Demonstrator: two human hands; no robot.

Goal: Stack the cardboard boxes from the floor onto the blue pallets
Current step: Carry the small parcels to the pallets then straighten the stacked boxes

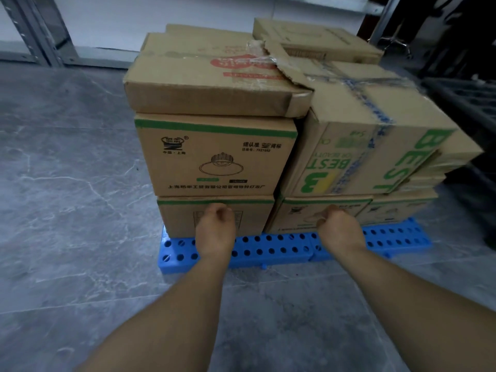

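Several cardboard boxes stand stacked on the blue perforated pallets [271,251]. On the left, a flat box with red print [209,84] tops a lamp-printed box [217,157], which sits on a lower box [182,218]. On the right, a taped box marked BEST [370,135] rests on another low box [298,213]. My left hand [216,226] and my right hand [339,226] hang in front of the bottom boxes with fingers loosely curled, holding nothing.
Grey marbled floor [67,183] spreads to the left and in front. Metal shelf legs [45,30] stand at the back left. Dark crates or racks [467,103] crowd the right side, close to the pallet.
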